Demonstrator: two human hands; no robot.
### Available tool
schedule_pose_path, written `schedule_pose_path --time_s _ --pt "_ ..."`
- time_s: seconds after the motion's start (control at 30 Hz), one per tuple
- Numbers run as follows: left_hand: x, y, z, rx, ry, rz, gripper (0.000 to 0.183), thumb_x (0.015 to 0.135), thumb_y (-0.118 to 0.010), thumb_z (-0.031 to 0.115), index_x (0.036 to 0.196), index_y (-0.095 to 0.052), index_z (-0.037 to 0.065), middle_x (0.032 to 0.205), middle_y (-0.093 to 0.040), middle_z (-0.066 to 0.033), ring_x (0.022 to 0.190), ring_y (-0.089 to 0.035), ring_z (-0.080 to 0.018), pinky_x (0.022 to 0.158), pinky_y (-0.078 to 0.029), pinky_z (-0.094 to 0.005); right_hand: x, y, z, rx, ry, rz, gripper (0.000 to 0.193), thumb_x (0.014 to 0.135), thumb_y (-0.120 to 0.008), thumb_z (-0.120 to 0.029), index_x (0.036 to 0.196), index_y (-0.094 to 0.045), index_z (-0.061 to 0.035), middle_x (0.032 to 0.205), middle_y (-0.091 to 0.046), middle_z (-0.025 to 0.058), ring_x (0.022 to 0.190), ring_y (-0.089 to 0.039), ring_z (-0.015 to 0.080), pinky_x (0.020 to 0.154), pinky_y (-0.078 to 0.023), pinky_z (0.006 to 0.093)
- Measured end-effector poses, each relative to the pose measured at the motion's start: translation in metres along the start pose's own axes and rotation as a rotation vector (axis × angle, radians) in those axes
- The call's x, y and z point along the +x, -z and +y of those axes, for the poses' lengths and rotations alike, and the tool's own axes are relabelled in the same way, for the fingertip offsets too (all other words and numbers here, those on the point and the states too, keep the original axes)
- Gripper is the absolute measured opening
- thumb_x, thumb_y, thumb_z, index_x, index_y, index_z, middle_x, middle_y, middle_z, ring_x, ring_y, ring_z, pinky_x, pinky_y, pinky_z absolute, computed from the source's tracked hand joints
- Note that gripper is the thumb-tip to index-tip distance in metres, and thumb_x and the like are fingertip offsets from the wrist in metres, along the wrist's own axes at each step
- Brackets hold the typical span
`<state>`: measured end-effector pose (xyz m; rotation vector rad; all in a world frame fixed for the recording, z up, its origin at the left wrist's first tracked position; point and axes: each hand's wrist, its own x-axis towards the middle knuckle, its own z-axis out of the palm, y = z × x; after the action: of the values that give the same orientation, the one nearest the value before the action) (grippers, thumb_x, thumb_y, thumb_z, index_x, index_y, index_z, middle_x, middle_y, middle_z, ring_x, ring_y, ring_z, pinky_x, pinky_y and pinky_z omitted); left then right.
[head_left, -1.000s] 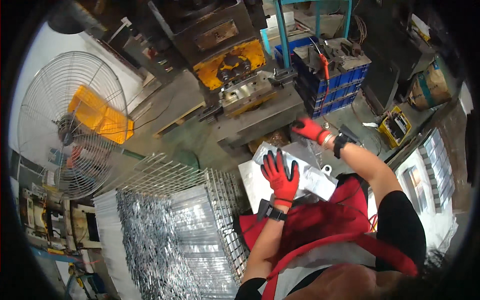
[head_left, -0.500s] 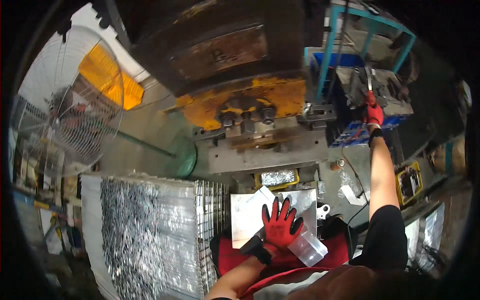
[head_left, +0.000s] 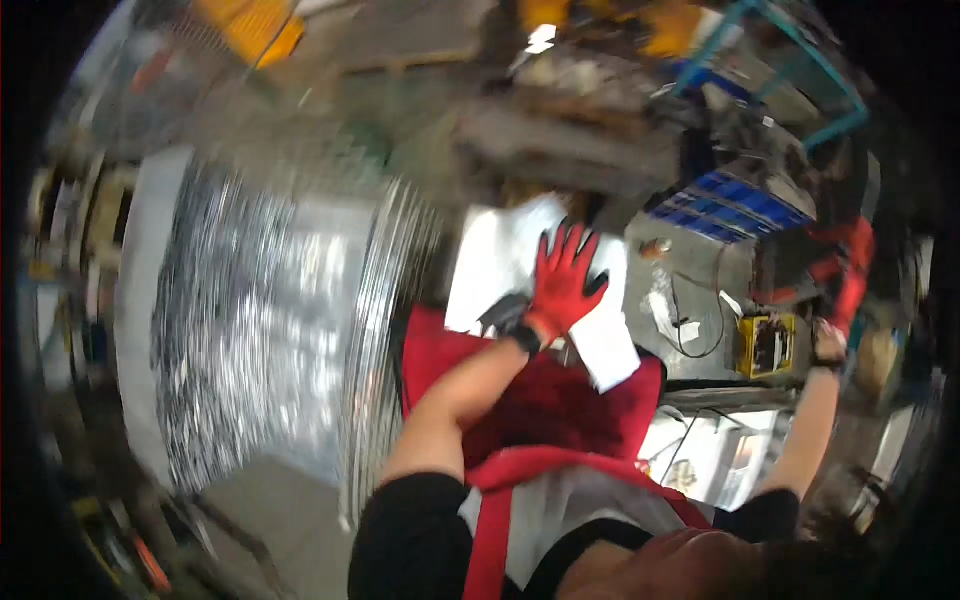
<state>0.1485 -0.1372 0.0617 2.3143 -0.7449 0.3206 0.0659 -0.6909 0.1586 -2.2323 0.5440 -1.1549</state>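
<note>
The picture is smeared by motion. My left hand [head_left: 562, 283], in a red glove, lies flat with fingers spread on a pale metal sheet [head_left: 490, 270] that rests over my red apron [head_left: 560, 410]. My right hand [head_left: 840, 265], also red-gloved, is stretched far out to the right beside a dark machine part, too blurred to show its grip. Beyond the sheet stands the grey press bed [head_left: 570, 130].
A large stack of shiny metal pieces in wire racks [head_left: 260, 330] fills the left. A blue crate [head_left: 740, 205] sits at upper right with a teal frame above it. A yellow box [head_left: 765, 345] and loose cables lie on the floor at right.
The view has swung downward and blurred. My right arm has dropped from the high controls to the right side. My left hand stays flat on the sheet.
</note>
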Motion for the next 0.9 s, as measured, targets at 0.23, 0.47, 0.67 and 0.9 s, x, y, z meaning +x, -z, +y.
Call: schedule_pose_path --time_s 0.23,0.47,0.67,0.9 --pt "-0.132 0.028 0.038 -0.710 0.955 -0.255 0.068 0.077 -0.072 0.036 0.128 -0.044 0.003 0.132 -0.044 -0.0174 0.118 -0.046 -0.0306 0.091 -0.041 -0.0413 -0.202 0.179 -0.075 0.341 -0.412 -0.007 0.033 0.090 -0.056 -0.023 0.119 -0.054 -0.0060 0.117 -0.058 0.0114 0.108 -0.055 0.0211 0.091 -0.045 0.0324" --pt "-0.161 -0.077 0.032 -1.465 1.203 -0.481 0.049 0.085 -0.064 0.033 0.121 -0.048 0.005 0.119 -0.054 -0.0119 0.103 -0.054 -0.0226 0.084 -0.049 -0.0414 -0.424 0.152 -0.116 0.973 -0.904 -0.215 0.028 0.089 -0.056 -0.024 0.115 -0.056 -0.0121 0.117 -0.057 0.0102 0.107 -0.056 0.0231 0.090 -0.047 0.0341" --pt "-0.171 -0.117 0.032 -1.578 1.258 -0.229 0.031 0.081 -0.068 0.039 0.097 -0.058 0.015 0.073 -0.059 -0.0022 0.060 -0.054 -0.0110 0.051 -0.046 -0.0307 -0.434 0.096 -0.257 1.545 -1.190 -0.226 0.032 0.088 -0.055 -0.026 0.118 -0.056 -0.0139 0.131 -0.051 0.0104 0.120 -0.049 0.0296 0.105 -0.031 0.0564" --pt "-0.170 0.015 0.030 -1.672 1.185 -0.557 0.036 0.087 -0.059 0.037 0.116 -0.059 0.016 0.105 -0.064 -0.0004 0.087 -0.063 -0.0120 0.070 -0.050 -0.0275 -0.506 0.050 -0.189 1.314 -0.525 -0.705 0.054 0.094 -0.043 -0.030 0.139 -0.032 -0.0027 0.134 -0.046 0.0134 0.126 -0.042 0.0265 0.107 -0.030 0.0361"
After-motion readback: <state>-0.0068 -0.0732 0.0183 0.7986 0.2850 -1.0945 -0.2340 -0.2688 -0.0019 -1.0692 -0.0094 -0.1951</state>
